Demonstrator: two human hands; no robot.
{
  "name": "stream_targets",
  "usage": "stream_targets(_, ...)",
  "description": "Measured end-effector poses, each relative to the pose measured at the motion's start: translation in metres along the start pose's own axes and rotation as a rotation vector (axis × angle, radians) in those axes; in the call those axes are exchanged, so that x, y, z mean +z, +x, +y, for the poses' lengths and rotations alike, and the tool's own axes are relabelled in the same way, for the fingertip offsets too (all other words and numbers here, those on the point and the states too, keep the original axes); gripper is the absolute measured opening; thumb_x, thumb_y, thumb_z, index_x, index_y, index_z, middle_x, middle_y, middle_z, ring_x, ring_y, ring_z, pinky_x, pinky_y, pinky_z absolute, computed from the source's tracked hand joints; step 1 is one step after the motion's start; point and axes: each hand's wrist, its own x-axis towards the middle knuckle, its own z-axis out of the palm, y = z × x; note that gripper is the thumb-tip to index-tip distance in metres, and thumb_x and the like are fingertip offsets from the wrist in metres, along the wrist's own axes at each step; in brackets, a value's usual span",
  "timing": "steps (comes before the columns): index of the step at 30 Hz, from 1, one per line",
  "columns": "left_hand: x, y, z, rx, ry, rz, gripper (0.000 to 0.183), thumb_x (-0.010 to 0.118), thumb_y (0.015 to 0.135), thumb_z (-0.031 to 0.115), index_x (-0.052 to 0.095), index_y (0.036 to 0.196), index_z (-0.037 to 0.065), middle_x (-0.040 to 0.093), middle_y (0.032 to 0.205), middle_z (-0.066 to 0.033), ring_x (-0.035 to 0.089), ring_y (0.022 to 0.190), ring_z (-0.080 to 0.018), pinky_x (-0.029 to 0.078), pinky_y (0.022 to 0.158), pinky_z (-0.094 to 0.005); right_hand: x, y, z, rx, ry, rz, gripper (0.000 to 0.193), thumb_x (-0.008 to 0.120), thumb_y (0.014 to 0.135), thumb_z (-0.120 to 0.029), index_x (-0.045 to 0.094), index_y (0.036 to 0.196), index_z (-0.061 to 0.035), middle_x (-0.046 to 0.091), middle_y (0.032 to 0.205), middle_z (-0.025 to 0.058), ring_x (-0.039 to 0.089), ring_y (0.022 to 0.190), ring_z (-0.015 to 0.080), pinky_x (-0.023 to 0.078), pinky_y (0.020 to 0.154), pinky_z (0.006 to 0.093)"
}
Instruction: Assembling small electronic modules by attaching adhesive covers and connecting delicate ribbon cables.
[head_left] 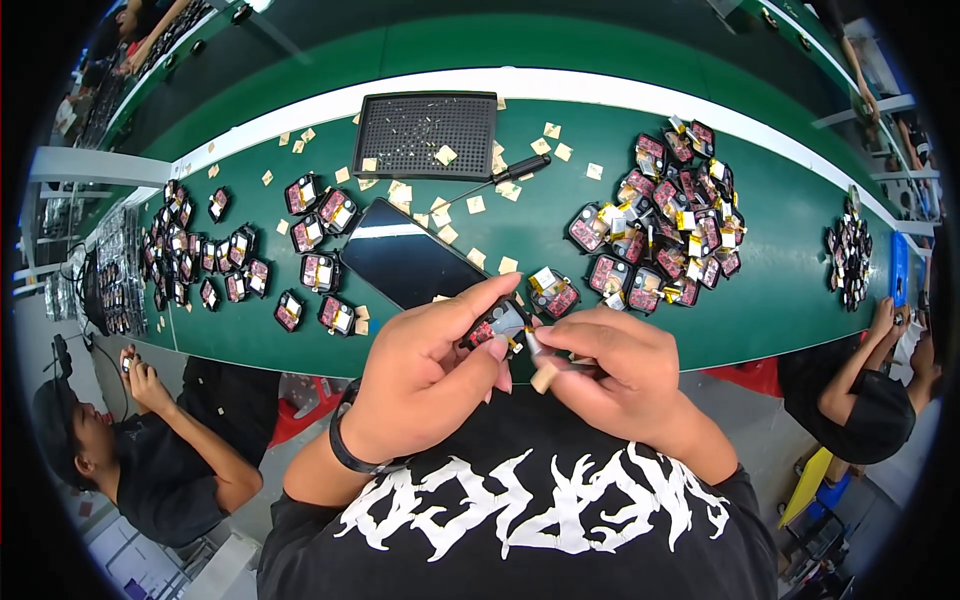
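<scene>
Small red-and-black module (493, 325) sits just in front of the dark phone (410, 262), pinched between our left hand's (425, 375) thumb and fingers. Our right hand (615, 375), touching it from the right, is clenched on a thin tool (545, 372). Right of the phone lies a pile of like modules (665, 215).

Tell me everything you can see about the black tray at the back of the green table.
The black tray is a flat, roughly square piece, plastic by its look, with a raised rim and a fine grid of small holes or pockets. It lies flat at the far side of the green table, near the white edge strip. A few tan paper squares lie on it; more are scattered around. No hand touches it.
</scene>
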Motion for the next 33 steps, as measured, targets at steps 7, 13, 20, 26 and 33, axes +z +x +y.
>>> stream_targets(7,-0.001,0.007,-0.003,-0.016,0.142,-0.015,0.045,0.054,0.100,-0.007,0.056,0.145,-0.002,0.071,0.116,-0.0100,0.065,0.082,-0.0090,0.054,0.069,-0.0221,-0.006,-0.001,-0.003,0.296,0.136,-0.022,0.014,0.077,0.087,0.001,0.073,0.100,0.0041,0.071,0.080,0.0075,0.058,0.061,0.0063,0.040,0.052,0.0203)
stream_targets(13,0.001,0.018,-0.029,0.163,0.155,0.023,0.041,0.060,0.094,-0.004,0.066,0.135,0.002,0.071,0.085,-0.0085,0.064,0.068,-0.0094,0.049,0.062,-0.0251,0.001,0.001,-0.011,0.452,0.144,-0.001,0.012,0.079,0.085,0.001,0.073,0.095,0.0041,0.069,0.077,0.0042,0.053,0.056,0.0045,0.038,0.051,0.0207)
stream_targets(20,-0.001,0.019,-0.023,0.092,0.258,-0.069,0.047,0.053,0.098,-0.010,0.058,0.144,0.000,0.073,0.113,-0.0105,0.066,0.087,-0.0094,0.055,0.079,-0.0256,0.004,0.005,-0.006,0.303,-0.025,0.015,0.020,0.079,0.080,-0.002,0.075,0.100,0.0011,0.071,0.080,0.0074,0.062,0.056,0.0111,0.048,0.053,0.0254)
stream_targets(26,0.001,0.024,-0.025,0.256,0.346,-0.065,0.052,0.056,0.094,-0.003,0.054,0.146,-0.002,0.071,0.089,-0.0130,0.069,0.075,-0.0195,0.054,0.072,-0.0306,0.004,0.011,-0.010,0.410,0.000,-0.021,0.010,0.079,0.087,-0.001,0.075,0.095,0.0028,0.066,0.074,0.0043,0.054,0.059,0.0076,0.041,0.055,0.0253)
stream_targets(33,-0.001,0.019,-0.023,0.107,0.171,-0.128,0.053,0.054,0.099,-0.001,0.047,0.152,-0.001,0.072,0.095,-0.0102,0.069,0.079,-0.0160,0.054,0.073,-0.0282,0.011,0.006,-0.007,0.536,0.240,0.093,0.007,0.076,0.092,-0.002,0.074,0.097,0.0035,0.069,0.084,0.0056,0.063,0.066,0.0079,0.047,0.057,0.0257)
